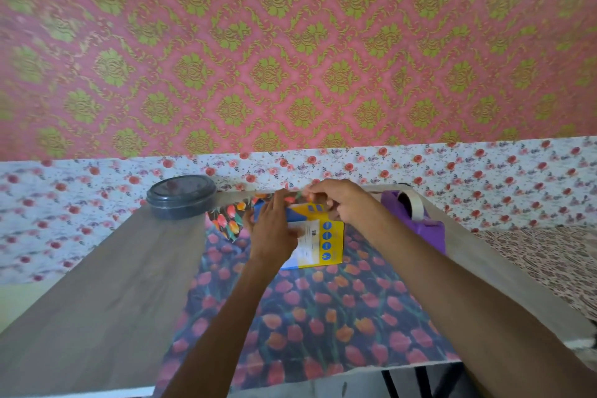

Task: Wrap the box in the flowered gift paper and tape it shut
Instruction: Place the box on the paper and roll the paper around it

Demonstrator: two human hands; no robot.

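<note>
Right grip [339,200] pinches flowered paper [307,317] atop the box [329,242]; left grip [274,226] presses flat against the box

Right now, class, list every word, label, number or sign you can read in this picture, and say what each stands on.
No text can be quoted here.
White label on the yellow and blue cardboard box: print too blurred to read.
Blue round signs on its yellow side: symbols too small to tell.
</note>
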